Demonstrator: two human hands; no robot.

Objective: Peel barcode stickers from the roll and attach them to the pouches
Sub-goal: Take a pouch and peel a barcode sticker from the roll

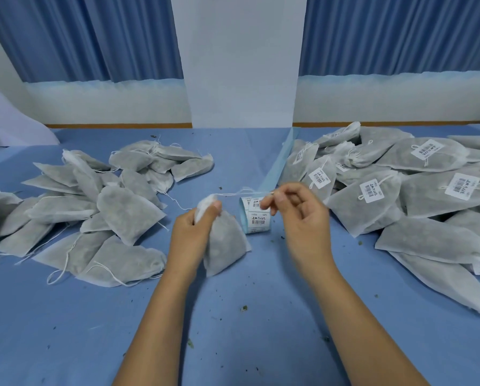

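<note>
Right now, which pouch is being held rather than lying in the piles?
The centre pouch: the left hand grips its gathered neck and the right hand pinches its drawstring. All others lie in piles.

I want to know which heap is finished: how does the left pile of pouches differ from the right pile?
The left pile shows no stickers, while several pouches in the right pile carry white barcode stickers. The left pile's drawstrings trail loose onto the blue table; the right pile's mostly lie on the pouches. Both are heaps of grey-white drawstring pouches.
</note>
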